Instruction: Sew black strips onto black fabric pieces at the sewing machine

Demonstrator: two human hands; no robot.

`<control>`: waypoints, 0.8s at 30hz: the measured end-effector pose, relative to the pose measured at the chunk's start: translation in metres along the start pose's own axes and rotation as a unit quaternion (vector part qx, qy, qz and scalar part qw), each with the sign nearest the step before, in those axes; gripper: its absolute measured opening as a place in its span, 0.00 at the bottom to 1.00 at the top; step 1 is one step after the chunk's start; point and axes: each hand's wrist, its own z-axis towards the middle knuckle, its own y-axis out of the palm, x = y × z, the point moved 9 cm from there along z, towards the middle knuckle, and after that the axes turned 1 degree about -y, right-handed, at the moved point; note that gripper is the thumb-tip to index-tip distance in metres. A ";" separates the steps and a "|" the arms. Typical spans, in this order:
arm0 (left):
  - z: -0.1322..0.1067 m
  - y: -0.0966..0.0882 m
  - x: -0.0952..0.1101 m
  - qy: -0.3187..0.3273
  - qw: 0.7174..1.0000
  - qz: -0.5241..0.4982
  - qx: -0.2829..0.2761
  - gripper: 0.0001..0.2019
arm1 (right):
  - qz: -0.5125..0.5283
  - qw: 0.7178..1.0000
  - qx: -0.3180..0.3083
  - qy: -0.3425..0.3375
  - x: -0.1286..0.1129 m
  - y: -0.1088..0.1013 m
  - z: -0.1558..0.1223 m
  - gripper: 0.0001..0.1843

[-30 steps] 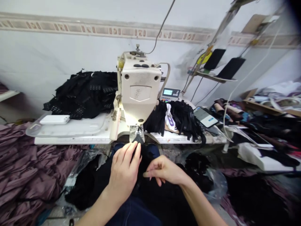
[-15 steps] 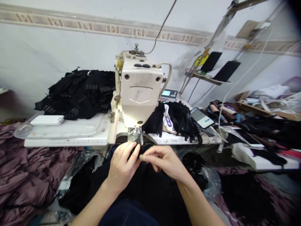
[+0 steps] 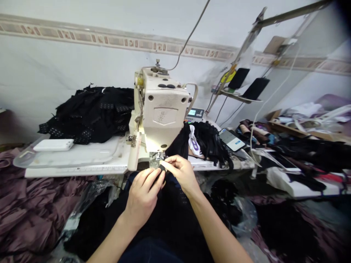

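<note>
A cream sewing machine (image 3: 165,109) faces me, its lamp lighting the presser foot (image 3: 157,159). Just in front of the foot, my left hand (image 3: 144,193) pinches the edge of a black fabric piece (image 3: 175,215) that drapes down over my lap. Fingers of my right hand (image 3: 181,173) are pressed together on the same black fabric, close to the foot's right side. The fingertips of both hands nearly meet there. The needle is too small to make out.
Black fabric pieces (image 3: 93,113) are heaped left of the machine, behind a white box (image 3: 53,145). To the right lie black strips (image 3: 210,140), a phone (image 3: 232,139) and a stand with black thread cones (image 3: 256,88). Mauve cloth (image 3: 35,215) piles up at lower left.
My right hand has moved up and left, from beside my left fingers to the fabric at the presser foot. My left hand keeps its grip almost in place. The view has shifted slightly.
</note>
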 end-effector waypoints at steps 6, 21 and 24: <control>0.006 0.004 -0.006 0.010 0.999 -0.022 -0.037 0.25 | 0.067 0.993 -0.045 0.083 0.047 0.009 -0.050 0.29; 0.004 0.021 0.005 -0.057 0.997 0.045 -0.030 0.28 | 0.062 0.996 0.029 0.058 0.031 0.002 -0.052 0.26; 0.004 0.024 0.005 -0.059 0.996 0.051 -0.036 0.28 | 0.075 0.994 0.035 0.069 0.037 0.001 -0.053 0.27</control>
